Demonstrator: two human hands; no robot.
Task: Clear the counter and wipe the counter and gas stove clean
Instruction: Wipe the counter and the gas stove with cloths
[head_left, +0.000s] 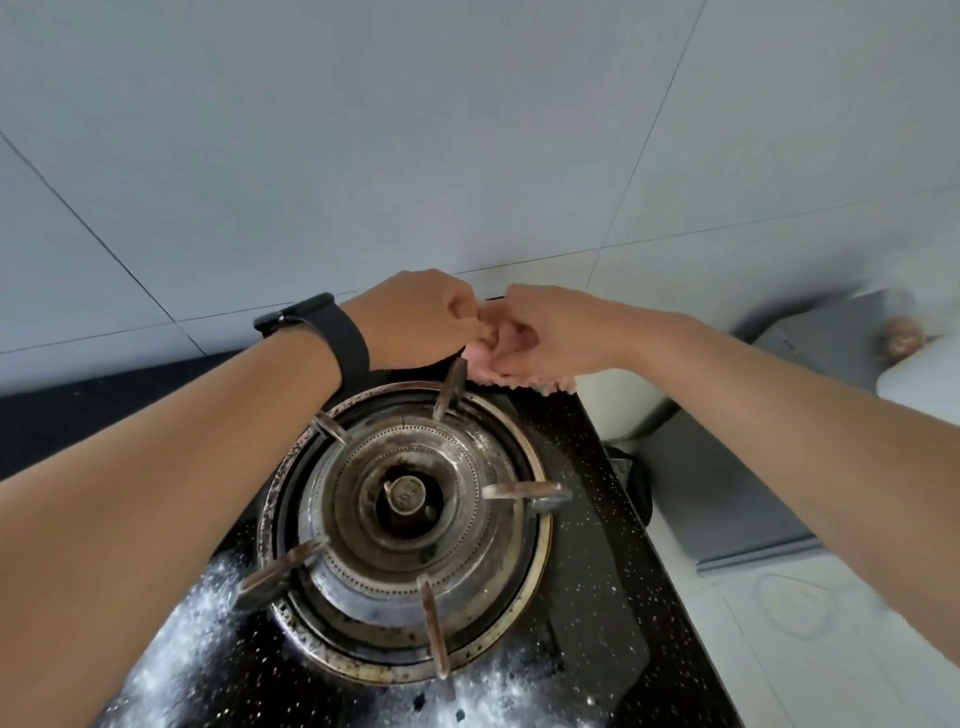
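At the far right corner of the gas stove (597, 545) a pink cloth (519, 382) is gripped in the curled fingers of the right hand (550, 332), the curled left hand (415, 317) having a hold that cannot be told, and with white powder (171, 639) left along the near edge, wiping is judged barely begun.

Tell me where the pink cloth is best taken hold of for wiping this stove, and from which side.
Grip the bunched upper part of the pink cloth, from above and from the right, as the right hand does. It sits crumpled at the back right corner of the stove, behind the burner prongs, so a front approach would likely snag them. Whether the left hand holds it is unclear.
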